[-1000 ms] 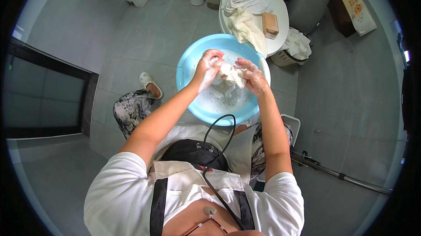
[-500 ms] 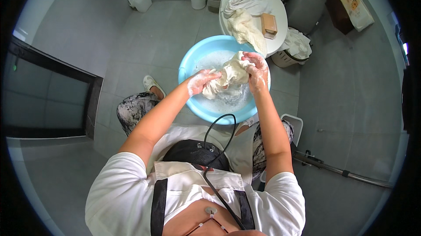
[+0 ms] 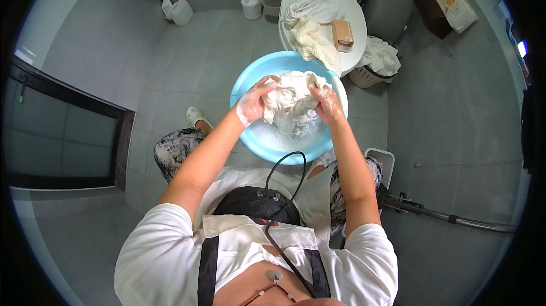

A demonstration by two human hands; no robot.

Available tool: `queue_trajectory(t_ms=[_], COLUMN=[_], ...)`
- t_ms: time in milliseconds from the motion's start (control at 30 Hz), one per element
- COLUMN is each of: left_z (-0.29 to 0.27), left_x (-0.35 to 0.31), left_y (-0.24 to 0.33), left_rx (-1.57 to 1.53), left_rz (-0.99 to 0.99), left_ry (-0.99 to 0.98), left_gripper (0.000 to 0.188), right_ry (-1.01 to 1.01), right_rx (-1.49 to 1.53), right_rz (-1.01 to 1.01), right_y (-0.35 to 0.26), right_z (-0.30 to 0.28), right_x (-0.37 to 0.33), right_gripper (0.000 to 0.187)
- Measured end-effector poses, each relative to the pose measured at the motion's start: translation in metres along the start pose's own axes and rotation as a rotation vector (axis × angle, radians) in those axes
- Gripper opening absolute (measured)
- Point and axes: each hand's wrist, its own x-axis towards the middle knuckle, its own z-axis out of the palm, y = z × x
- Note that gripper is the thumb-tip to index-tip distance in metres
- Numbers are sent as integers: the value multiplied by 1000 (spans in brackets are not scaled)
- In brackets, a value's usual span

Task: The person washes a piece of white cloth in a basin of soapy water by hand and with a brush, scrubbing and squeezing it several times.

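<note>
A wet, cream-white cloth point(image 3: 293, 96) is stretched and bunched between my two hands, over a light blue basin point(image 3: 250, 75) of soapy water point(image 3: 290, 138). My left hand point(image 3: 254, 101), streaked with suds, grips its left side. On the right edge, my right hand point(image 3: 327, 104) pinches the fabric, with foam on its fingers and wrist. Whether the cloth is a garment or a towel cannot be made out. Its lower part hangs close to the water.
Behind the basin, a toilet point(image 3: 352, 21) bears a white cloth point(image 3: 315, 7), a cream knitted cloth point(image 3: 313, 44) and a cardboard box point(image 3: 342, 35). A full wastebasket point(image 3: 367, 78) stands beside it. A pump bottle point(image 3: 251, 2) and a white jug point(image 3: 181, 12) line the back wall. A black cable point(image 3: 276, 164) loops near my lap.
The cloth has gone from a twisted, slanting bundle to a wider spread between my hands. My left hand has moved up and my right hand down, so they are nearly level.
</note>
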Motion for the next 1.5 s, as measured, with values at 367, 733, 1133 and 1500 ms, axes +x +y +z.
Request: queue_trajectory(t_ms=[367, 733, 1133, 1500], left_z=[-17, 35, 30, -2], left_x=[34, 39, 27, 0], left_y=[-24, -36, -38, -4], left_rx=[-92, -37, 243, 465], left_rz=[46, 91, 34, -440], left_ry=[47, 423, 293, -137], left_gripper=[29, 32, 23, 38], right_ry=[35, 348, 399, -289], right_rx=[-1059, -659, -865, 51], right_rz=[-1142, -767, -808, -284], right_y=[-15, 9, 6, -38], right_z=[84, 54, 39, 18], right_x=[-45, -6, 4, -31], right_gripper=[34, 20, 22, 31])
